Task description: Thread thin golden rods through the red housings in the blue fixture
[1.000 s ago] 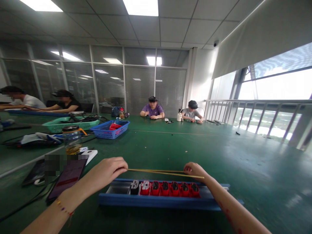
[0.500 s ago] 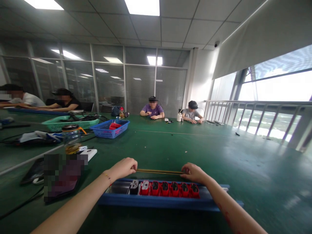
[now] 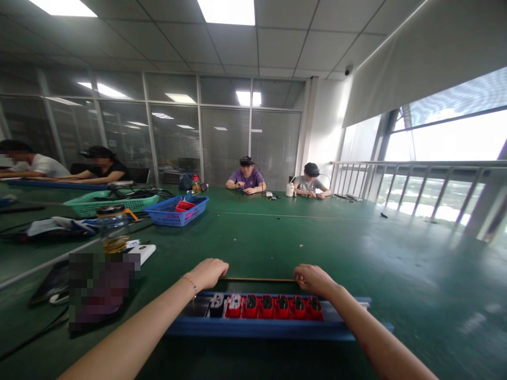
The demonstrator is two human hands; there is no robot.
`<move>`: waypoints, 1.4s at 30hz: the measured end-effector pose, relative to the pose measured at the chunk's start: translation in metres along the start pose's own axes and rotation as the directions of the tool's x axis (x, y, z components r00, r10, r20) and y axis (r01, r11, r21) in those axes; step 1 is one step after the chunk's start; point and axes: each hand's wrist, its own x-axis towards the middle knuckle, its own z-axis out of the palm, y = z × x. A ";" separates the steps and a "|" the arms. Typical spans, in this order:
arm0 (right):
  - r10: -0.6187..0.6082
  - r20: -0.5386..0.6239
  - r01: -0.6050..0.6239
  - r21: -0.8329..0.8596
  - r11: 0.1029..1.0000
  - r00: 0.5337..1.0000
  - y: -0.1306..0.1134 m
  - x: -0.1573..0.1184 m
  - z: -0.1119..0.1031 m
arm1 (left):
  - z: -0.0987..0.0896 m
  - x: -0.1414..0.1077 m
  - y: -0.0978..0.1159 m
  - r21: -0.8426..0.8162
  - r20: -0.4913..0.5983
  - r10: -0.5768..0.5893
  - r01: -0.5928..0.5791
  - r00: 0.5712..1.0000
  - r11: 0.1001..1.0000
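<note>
Between my two hands stretches a thin, straight, yellow-brown strip (image 3: 259,280); its exact kind does not show. My left hand (image 3: 213,271) is closed around its left end, with the fingertips mostly hidden. The other end sits in the closed fingers of my right hand (image 3: 312,278). Just nearer to me, below the strip, lies a long blue-edged rail (image 3: 277,330) with a metallic channel. Several red blocks with dark tops (image 3: 266,306) stand in a row in it. At the left of that row is a black block with a greyish top (image 3: 216,305).
To the left are a dark pouch (image 3: 103,295), a white power bank (image 3: 144,256) and a glass jar (image 3: 113,229). Farther off stand a blue basket (image 3: 176,214) holding red pieces and a green basket (image 3: 85,205) with cables. Other people sit across and to the left.
My left hand has shifted a little to the right along the strip. The strip now appears as one thin line, where two parallel lines showed before. The view has drifted slightly.
</note>
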 end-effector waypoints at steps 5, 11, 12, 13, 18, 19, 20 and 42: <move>0.025 0.006 -0.025 -0.007 1.000 1.000 0.002 0.000 0.005 | -0.001 0.000 0.005 -0.034 0.006 -0.020 0.020 1.000 0.999; 0.087 -0.145 -0.089 -0.002 0.996 0.986 -0.004 -0.005 -0.005 | -0.010 -0.008 0.006 -0.139 -0.074 -0.088 0.077 0.993 0.987; 0.110 -0.217 -0.107 0.029 0.994 0.970 -0.006 -0.007 -0.009 | -0.012 -0.011 0.007 -0.156 -0.106 -0.106 0.088 0.989 0.984; 0.133 -0.298 -0.114 0.078 0.990 0.945 -0.007 -0.010 -0.013 | -0.015 -0.015 0.008 -0.168 -0.135 -0.123 0.099 0.983 0.981; 0.170 -0.524 0.008 0.320 0.947 0.834 -0.022 -0.035 -0.030 | -0.027 -0.041 0.022 -0.404 -0.274 -0.189 0.065 0.943 0.912; 0.166 -0.518 0.027 0.345 0.938 0.839 -0.026 -0.042 -0.031 | -0.029 -0.048 0.026 -0.465 -0.273 -0.197 0.050 0.942 0.884; 0.167 -0.507 0.037 0.368 0.929 0.846 -0.029 -0.049 -0.033 | -0.033 -0.054 0.031 -0.509 -0.254 -0.191 0.036 0.948 0.860; 0.268 -0.175 -0.048 0.749 0.661 0.947 -0.033 -0.086 -0.034 | -0.040 -0.084 0.049 -0.660 -0.142 -0.191 0.051 0.971 0.750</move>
